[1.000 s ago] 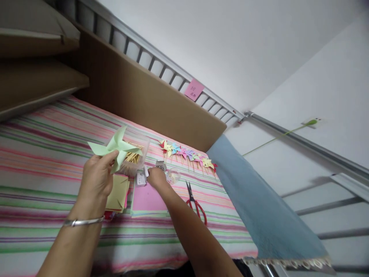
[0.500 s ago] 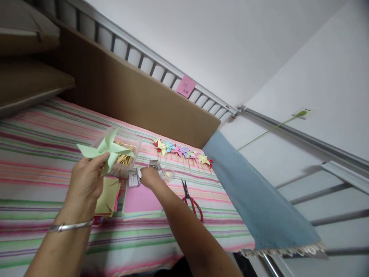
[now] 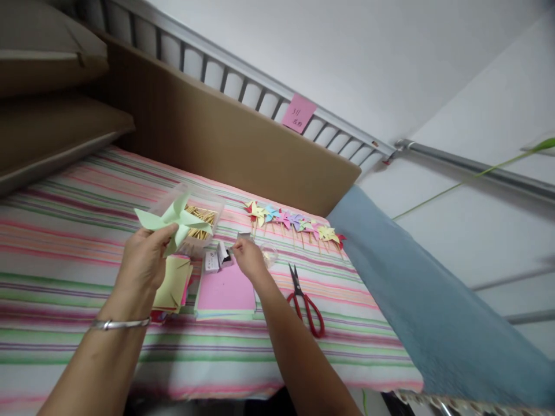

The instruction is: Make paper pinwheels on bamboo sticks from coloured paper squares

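Note:
A pale green paper pinwheel (image 3: 176, 219) is pinched at its centre by my left hand (image 3: 145, 254), thumb on top, with its four folded blades spread. My right hand (image 3: 248, 255) has its fingers pressed together over the small boxes; anything between them is too small to make out. Just left of those fingers stands a small open white box (image 3: 223, 254) with dark contents, beside another white box (image 3: 211, 262). A round clear tub (image 3: 269, 254) is partly behind my right hand. Below lies a stack of pink paper squares (image 3: 228, 289).
Behind the pinwheel is a clear plastic box (image 3: 219, 202) of wooden sticks (image 3: 202, 219). Cut yellow squares (image 3: 173, 283) lie by my left wrist. Red-handled scissors (image 3: 306, 303) rest right of my forearm. Several finished pinwheels (image 3: 297, 222) line the cardboard panel (image 3: 243, 138).
My right hand has lifted slightly out from the small boxes, uncovering the open white one, and its fingers are now pinched. The view has shifted; my left hand keeps the pinwheel.

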The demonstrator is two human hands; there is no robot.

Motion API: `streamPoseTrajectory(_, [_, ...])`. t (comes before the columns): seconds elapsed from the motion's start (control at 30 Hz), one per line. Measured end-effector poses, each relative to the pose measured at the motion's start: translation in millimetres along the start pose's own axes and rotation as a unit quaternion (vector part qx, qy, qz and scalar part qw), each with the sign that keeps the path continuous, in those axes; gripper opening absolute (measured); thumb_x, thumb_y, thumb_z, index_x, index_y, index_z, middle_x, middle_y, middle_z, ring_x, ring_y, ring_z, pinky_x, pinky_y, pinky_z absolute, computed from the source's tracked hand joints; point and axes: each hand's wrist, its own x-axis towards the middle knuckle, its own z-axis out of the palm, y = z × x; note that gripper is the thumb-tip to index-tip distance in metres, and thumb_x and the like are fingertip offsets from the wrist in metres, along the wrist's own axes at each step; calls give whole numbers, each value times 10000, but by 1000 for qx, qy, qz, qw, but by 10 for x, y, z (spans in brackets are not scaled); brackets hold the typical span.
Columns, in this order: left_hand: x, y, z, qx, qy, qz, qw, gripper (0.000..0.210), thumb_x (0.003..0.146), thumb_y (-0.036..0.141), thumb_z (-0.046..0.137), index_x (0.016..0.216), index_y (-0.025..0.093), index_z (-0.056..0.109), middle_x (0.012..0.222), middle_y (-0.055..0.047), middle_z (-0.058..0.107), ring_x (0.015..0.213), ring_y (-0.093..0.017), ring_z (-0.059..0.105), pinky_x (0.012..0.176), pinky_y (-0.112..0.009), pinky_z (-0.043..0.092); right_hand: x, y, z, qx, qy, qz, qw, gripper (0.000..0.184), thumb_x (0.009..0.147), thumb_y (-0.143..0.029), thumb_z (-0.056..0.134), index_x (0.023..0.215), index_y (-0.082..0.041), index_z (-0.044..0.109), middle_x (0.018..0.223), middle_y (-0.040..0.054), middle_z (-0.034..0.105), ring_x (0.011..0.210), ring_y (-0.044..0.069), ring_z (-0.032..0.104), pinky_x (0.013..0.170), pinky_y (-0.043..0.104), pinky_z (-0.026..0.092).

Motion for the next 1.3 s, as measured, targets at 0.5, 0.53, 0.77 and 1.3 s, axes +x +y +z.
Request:
streamPoseTrajectory(0.5, [-94,-140,152,19,-25,-7,1000,195,561,66,759,726,110,664,684,11,698,628,-120,591,619,-233,458,-645,368,217,105,-34,14,994,207,803,-102,526,834,-200,706,910,29,716,869,152,630,804,242,441])
streamPoseTrajectory(0.53, [-84,-139,135,20,-27,-6,999,197,562,70,764,725,108,662,684,8,698,627,-122,589,621,-238,457,-650,396,223,115,-29,14,993,220,813,-103,518,870,-201,707,932,26,717,881,146,632,813,238,446])
streamPoseTrajectory(0.77, [-51,-120,90,21,-20,-3,1000,206,539,91,780,648,123,608,575,30,642,583,-121,563,603,-249,433,-811,439,258,146,21,31,989,205,844,-152,523,932,-206,699,957,29,698,885,149,629,836,270,470])
streamPoseTrajectory(1.3, [-70,-23,40,13,-24,10,1000,193,500,152,767,666,133,669,607,17,661,548,-104,564,563,-225,435,-554,247,389,74,19,-12,997,142,796,-100,619,826,-193,722,830,37,622,777,149,589,776,264,451])
